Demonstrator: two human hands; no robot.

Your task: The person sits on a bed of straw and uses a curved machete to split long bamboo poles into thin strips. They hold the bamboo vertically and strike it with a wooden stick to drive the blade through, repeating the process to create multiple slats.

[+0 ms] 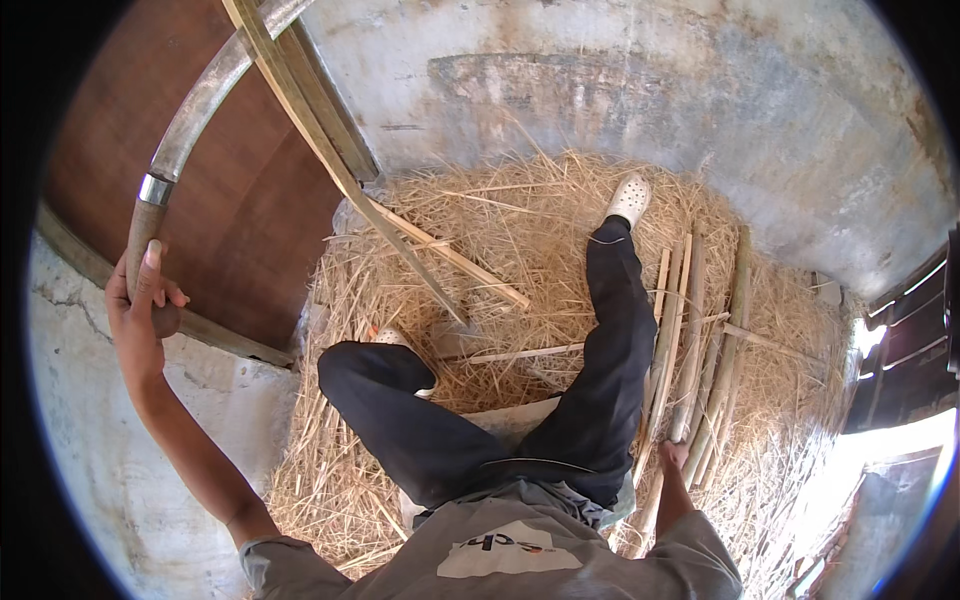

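My left hand (143, 300) is raised at the left, its fingers wrapped round the brown handle of a machete (200, 108). The long blade looks curved, has a shiny metal collar and runs up out of the top edge. A split bamboo strip (325, 155) crosses by the blade; whether they touch, I cannot tell. Low at my right side, my right hand (676, 455) is closed on the near end of a bamboo pole (688, 385). Several more poles and strips (735, 330) lie alongside it.
Straw and shavings (500, 220) cover the ground around my legs (610, 320). Loose split strips (460, 265) lie ahead. A stained wall (640, 90) closes off the far side, and a brown wooden panel (240, 220) stands at the left. Bright gaps show at the right.
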